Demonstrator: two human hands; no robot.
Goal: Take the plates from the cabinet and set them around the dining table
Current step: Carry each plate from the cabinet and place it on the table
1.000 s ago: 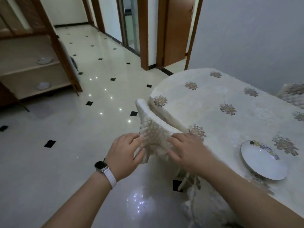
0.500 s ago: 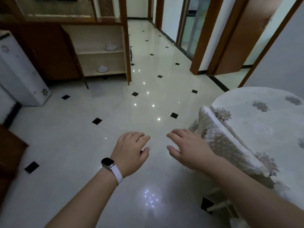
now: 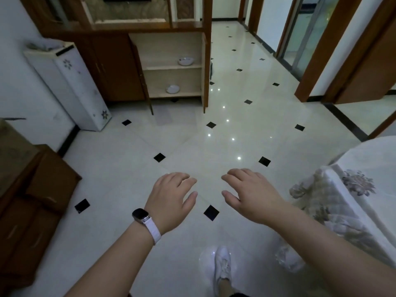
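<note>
Head view: our left grip [image 3: 171, 198] and right grip [image 3: 251, 196] hover slack and empty, so we likely fetch a cabinet [image 3: 162, 50] plate [image 3: 186, 61] next.

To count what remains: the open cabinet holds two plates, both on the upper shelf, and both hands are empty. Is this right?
Not both: in the head view one plate sits on the upper shelf of the cabinet, the other plate on the lower shelf. The left hand and right hand are indeed empty.

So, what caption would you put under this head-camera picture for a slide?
Empty left hand and right hand over tiled floor, facing the open cabinet: upper plate and lower plate, one per shelf.
</note>
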